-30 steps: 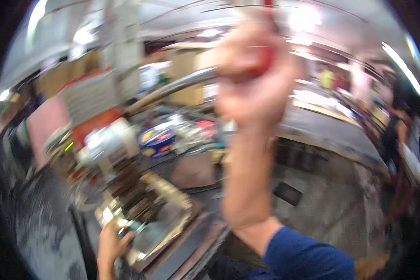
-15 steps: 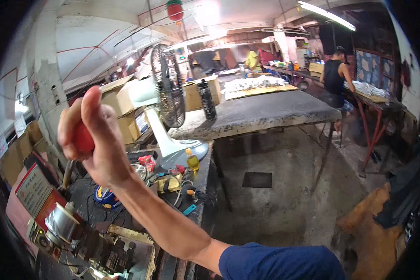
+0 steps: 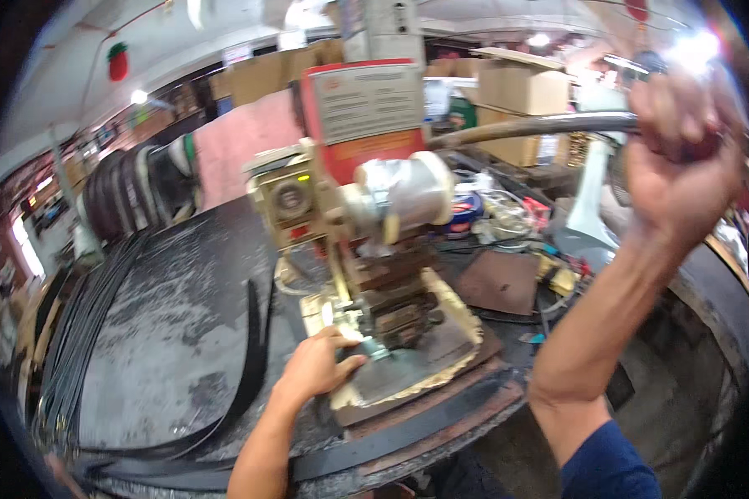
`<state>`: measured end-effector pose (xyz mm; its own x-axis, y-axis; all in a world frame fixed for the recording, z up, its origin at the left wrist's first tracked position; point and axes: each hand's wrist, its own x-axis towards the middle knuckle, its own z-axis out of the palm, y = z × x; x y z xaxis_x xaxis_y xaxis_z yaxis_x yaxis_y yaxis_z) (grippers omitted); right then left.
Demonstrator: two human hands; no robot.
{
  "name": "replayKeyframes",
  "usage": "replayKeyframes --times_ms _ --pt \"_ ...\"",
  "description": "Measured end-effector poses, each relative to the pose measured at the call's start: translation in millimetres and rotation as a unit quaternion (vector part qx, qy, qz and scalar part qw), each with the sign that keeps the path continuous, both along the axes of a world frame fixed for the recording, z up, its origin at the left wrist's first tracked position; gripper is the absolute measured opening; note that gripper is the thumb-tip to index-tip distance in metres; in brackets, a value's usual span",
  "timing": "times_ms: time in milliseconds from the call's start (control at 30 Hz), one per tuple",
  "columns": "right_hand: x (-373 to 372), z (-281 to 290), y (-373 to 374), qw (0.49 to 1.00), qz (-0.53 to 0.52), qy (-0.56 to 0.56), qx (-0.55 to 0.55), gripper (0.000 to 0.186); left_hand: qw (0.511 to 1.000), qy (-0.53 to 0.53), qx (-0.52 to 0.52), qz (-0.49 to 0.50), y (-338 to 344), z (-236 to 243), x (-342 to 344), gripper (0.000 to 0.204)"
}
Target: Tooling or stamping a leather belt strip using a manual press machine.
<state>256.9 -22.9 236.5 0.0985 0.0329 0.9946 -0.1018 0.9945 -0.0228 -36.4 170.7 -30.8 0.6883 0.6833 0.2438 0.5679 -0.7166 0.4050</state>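
A hand-lever press (image 3: 399,291) with a silver foil roll (image 3: 408,195) and a small control box (image 3: 290,200) stands on the dark worktable (image 3: 166,333). My right hand (image 3: 682,137), raised at the upper right, is wrapped round the end of the press's long curved metal lever (image 3: 541,125). A little red shows between its fingers. My left hand (image 3: 318,366) rests at the press base, thumb and fingers drawn together beside a small shiny piece (image 3: 374,349) under the head. Whatever lies between those fingertips is too blurred to name.
Black straps (image 3: 91,324) lie bundled at the left, and another strap (image 3: 383,445) runs along the front edge. Strap rolls (image 3: 133,195) stand behind. A red-framed sign (image 3: 362,108) rises behind the press. Right of it are a brown leather piece (image 3: 499,281), cables and a fan stand (image 3: 587,200).
My view has swung left from the fan and far tables to the press. My right hand, still round the lever's end, now appears at the upper right. My left hand has come into view.
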Motion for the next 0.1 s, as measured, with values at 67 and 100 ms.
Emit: replayKeyframes --times_ms 67,100 --pt "8.3 0.0 4.6 0.998 0.041 0.026 -0.039 0.027 1.0 0.023 0.001 0.017 -2.6 2.7 -12.6 0.042" --pt "11.1 -5.1 19.9 0.996 0.072 0.028 -0.039 0.027 0.999 0.035 0.009 0.026 -8.2 8.2 -18.1 0.044"
